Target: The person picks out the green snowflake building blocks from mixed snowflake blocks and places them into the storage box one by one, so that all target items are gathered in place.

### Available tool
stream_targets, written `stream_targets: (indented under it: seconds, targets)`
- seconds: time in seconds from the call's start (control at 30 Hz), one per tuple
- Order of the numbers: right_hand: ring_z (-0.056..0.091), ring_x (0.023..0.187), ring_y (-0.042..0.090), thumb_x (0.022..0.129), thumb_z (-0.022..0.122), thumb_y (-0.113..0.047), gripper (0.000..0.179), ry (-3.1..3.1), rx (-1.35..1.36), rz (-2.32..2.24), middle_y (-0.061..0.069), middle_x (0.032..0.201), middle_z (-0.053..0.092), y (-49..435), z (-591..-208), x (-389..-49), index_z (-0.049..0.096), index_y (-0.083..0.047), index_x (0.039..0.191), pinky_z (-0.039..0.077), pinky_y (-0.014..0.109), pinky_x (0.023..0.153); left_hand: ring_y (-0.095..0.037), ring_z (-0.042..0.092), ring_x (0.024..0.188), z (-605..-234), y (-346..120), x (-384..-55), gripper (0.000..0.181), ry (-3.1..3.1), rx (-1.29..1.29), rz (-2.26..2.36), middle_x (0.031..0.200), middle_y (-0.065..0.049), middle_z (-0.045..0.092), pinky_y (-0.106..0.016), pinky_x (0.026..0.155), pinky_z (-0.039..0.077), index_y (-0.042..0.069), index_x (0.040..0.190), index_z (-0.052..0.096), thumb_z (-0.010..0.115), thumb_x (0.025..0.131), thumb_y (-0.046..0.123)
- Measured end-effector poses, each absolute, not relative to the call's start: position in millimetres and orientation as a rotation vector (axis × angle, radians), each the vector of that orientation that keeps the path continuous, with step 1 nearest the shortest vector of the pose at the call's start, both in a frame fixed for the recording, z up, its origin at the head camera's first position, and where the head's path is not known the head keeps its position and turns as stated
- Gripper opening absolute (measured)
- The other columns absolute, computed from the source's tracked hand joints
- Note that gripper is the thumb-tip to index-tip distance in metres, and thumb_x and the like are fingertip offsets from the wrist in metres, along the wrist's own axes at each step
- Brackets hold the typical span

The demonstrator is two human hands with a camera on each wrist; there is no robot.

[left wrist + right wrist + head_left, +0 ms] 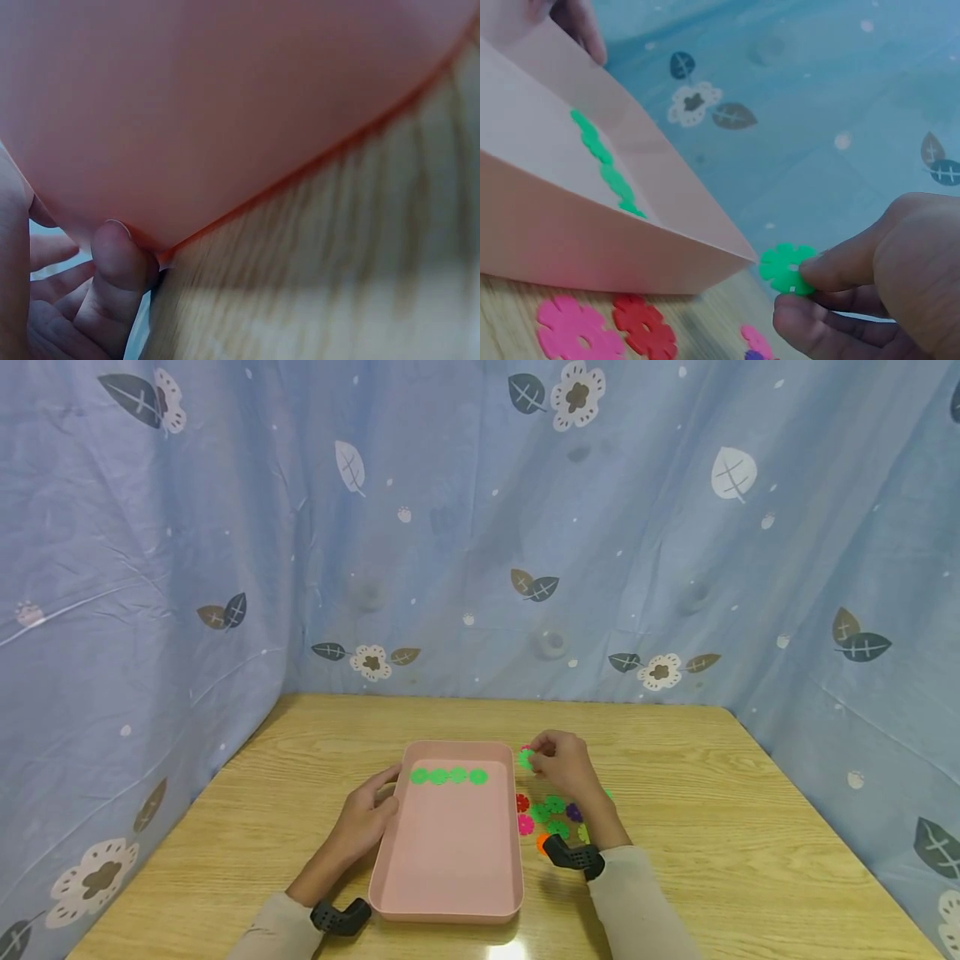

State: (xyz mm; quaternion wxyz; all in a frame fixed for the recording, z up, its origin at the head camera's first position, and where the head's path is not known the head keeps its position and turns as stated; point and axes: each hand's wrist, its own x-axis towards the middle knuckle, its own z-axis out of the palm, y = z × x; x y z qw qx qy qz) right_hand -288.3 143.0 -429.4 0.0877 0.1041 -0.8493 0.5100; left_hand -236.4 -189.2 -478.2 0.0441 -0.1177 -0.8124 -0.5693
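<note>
A pale pink rectangular tray (453,868) lies on the wooden table, with a row of several green snowflake discs (457,775) across its far end. My left hand (363,818) holds the tray's left side; in the left wrist view the thumb (120,255) presses at the tray's corner. Between thumb and fingers, my right hand (566,766) pinches another green snowflake disc (786,267). That disc is held up just outside the tray's far right corner.
Loose snowflake discs lie right of the tray: red (522,803), pink (526,825), purple (573,812), orange (542,843), yellow (583,834) and several green (557,830). The right forearm partly covers them. A blue patterned curtain (465,527) hangs behind the table (750,827).
</note>
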Motion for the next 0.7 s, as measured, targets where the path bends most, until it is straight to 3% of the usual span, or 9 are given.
stream_targets:
  seconds: [0.23, 0.5, 0.7]
  targets:
    - [0.069, 0.069, 0.025, 0.090, 0.068, 0.004, 0.008, -2.458, 0.371, 1.549, 0.013, 0.083, 0.069, 129, -431, -289, 0.071, 0.003, 0.097, 0.060, 0.032, 0.061, -0.043, 0.060, 0.124, -479, -190, -236, 0.055, -2.476, -0.371, -1.758, 0.151, -0.019, 0.047, -0.034, 0.077, 0.061, 0.005, 0.153, 0.042, 0.048, 0.098, 0.005]
    - [0.060, 0.074, 0.017, 0.091, 0.072, -0.003, 0.007, -2.529, 0.433, 1.361, 0.003, 0.084, 0.068, 114, -437, -290, 0.075, -0.007, 0.096, 0.052, 0.032, 0.067, -0.043, 0.060, 0.123, -479, -190, -236, 0.056, -2.463, -0.378, -1.764, 0.150, -0.019, 0.048, -0.034, 0.076, 0.061, 0.004, 0.153, 0.042, 0.049, 0.098, 0.004]
    - [0.055, 0.070, 0.016, 0.091, 0.072, -0.004, 0.009, -2.590, 0.485, 1.213, 0.001, 0.087, 0.070, 109, -446, -294, 0.077, -0.010, 0.095, 0.050, 0.032, 0.064, -0.043, 0.060, 0.123, -480, -190, -237, 0.056, -2.475, -0.375, -1.739, 0.149, -0.019, 0.049, -0.033, 0.076, 0.061, 0.004, 0.153, 0.041, 0.048, 0.097, 0.004]
